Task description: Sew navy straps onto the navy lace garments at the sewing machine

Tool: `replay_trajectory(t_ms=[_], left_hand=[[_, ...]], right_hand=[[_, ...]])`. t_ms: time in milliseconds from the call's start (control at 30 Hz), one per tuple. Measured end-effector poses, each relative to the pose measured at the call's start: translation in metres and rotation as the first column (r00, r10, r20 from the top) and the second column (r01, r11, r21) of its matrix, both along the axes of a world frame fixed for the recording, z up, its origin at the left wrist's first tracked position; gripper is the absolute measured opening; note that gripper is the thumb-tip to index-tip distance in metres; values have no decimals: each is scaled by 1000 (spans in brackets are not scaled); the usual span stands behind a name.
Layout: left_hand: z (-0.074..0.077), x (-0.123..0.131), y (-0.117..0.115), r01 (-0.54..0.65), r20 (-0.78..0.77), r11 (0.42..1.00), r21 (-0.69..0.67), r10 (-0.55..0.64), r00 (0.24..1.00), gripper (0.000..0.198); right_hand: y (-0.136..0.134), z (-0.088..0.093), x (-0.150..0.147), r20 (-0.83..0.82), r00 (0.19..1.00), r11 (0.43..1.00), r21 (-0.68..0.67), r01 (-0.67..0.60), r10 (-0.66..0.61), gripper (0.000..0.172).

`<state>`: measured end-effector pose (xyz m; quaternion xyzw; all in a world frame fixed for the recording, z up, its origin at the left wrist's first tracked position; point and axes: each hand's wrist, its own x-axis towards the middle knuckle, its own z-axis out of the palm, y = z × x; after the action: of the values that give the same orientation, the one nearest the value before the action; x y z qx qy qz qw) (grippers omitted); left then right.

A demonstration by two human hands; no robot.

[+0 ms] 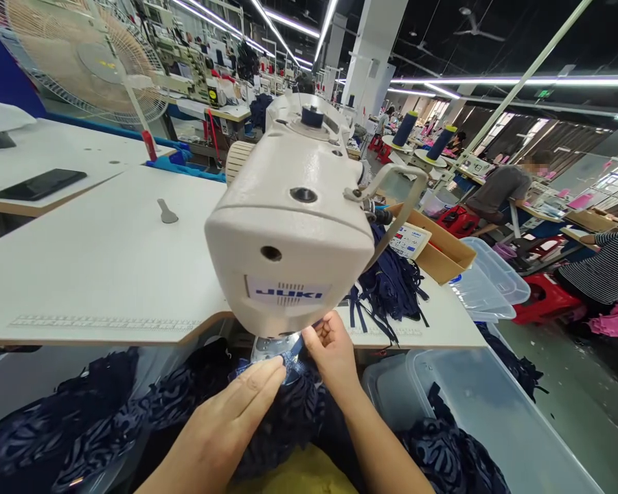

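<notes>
A white JUKI sewing machine stands in front of me, its head hiding most of the needle area. Below it, under a bright light, lies navy patterned fabric that hangs down toward my lap. My left hand has its fingers pressed together on the left edge of this fabric; its thumb is hidden. On the other side, my right hand pinches a narrow navy strip that runs down to the fabric beside the lit plate.
A pile of navy straps lies on the white table, right of the machine, near a cardboard box. Clear plastic bins and dark patterned garments flank my lap. A phone and fan are left; people sit at right.
</notes>
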<state>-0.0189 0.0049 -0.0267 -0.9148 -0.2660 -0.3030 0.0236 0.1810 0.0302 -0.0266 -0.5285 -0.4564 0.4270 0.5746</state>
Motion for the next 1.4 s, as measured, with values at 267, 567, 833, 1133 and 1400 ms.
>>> replay_trajectory(t_ms=[267,567,833,1133,1400], left_hand=[[3,1,3,48,38,999,10,-49,998,48],[12,13,2,-23,-13,994,105,24,1000,44],[12,12,3,-16,-13,991,134,18,1000,44],[4,15,2,-16,0,988,154,17,1000,44],[2,13,4,-21,17,990,136,19,1000,42]], right_hand=[[-5,-12,-15,37,991,992,8,129,-129,15],[-2,-5,-13,-195,978,997,10,-79,79,12],[-4,-6,-17,-43,999,999,-8,33,-33,7],[-2,-4,-12,4,1000,1000,-5,-20,20,8],[0,-4,-10,20,997,998,-14,-69,69,7]])
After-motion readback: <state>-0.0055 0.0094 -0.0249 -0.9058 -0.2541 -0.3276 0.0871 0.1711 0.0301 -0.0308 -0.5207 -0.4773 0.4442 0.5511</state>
